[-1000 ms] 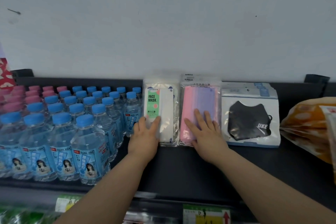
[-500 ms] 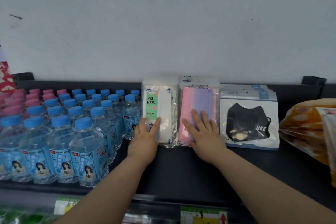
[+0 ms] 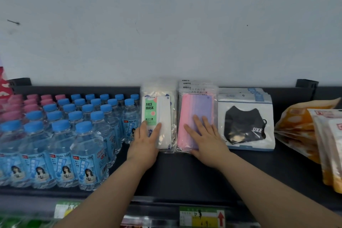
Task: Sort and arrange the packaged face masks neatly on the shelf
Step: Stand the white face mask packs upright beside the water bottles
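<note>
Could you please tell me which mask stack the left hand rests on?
The white FACE MASK stack, leftmost, beside the bottles; the right hand lies on the pink-purple stack.

A shop is shown: a shelf (image 3: pixel 185 177) stocked with rowed water bottles (image 3: pixel 61 135), packaged masks (image 3: pixel 246 120), and price labels (image 3: pixel 201 216).

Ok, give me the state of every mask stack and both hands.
white face mask packs: stacked flat, front corner under left hand
pink and purple mask packs: stacked flat, under right hand
black mask packs: stacked flat, untouched
left hand: fingers straight
right hand: flat, fingers spread
</note>
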